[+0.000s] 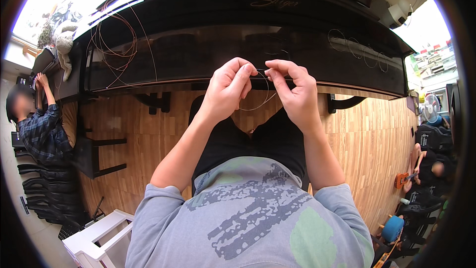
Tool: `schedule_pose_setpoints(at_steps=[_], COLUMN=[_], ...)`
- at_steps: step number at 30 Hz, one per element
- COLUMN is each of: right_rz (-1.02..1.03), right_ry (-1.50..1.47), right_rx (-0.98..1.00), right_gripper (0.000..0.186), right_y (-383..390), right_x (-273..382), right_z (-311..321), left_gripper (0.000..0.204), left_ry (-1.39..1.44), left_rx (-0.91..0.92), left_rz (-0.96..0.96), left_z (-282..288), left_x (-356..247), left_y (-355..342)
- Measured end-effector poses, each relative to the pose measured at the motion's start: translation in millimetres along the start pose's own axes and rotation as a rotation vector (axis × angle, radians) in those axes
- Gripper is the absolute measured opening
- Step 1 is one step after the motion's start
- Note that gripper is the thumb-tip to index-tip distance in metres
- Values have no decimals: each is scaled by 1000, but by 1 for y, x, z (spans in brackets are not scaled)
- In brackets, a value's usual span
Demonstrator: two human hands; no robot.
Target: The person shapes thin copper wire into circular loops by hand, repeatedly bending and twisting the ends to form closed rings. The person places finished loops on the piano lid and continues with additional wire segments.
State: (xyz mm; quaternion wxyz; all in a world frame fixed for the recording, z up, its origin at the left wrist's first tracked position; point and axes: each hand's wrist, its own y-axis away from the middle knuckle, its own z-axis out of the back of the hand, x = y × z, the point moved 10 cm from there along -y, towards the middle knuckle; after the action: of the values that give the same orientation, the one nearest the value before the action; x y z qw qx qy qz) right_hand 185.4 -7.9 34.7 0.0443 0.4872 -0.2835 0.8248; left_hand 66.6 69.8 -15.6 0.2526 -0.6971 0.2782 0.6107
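You hold the thin wire (pixel 252 110) pinched between left hand (pixel 229 89) and right hand (pixel 296 89), its handling apparently unfinished, while coiled wire (pixel 136 40) lies untouched on the black piano (pixel 198 47).

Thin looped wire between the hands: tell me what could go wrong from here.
If the left hand loses its grip, the thin wire could spring open. Pulling with the right hand might kink its loop. The loose coil on the glossy black piano could tangle if brushed.
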Motion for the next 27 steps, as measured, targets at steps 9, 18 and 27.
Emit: schedule_pose_setpoints(at_steps=[9, 18, 27], right_rz=[-124, -245, 478], right_ry=[-235, -479, 259], right_rx=[133, 262, -106], right_gripper=[11, 16, 12], right_y=[3, 9, 14], right_x=[-15, -20, 32], right_z=[-18, -31, -1], left_gripper=[22, 22, 24], left_ry=[117, 40, -47], left_rx=[3, 49, 70], left_rz=[-46, -8, 26], left_z=[-2, -7, -10], left_x=[6, 3, 3], left_y=[-3, -2, 2])
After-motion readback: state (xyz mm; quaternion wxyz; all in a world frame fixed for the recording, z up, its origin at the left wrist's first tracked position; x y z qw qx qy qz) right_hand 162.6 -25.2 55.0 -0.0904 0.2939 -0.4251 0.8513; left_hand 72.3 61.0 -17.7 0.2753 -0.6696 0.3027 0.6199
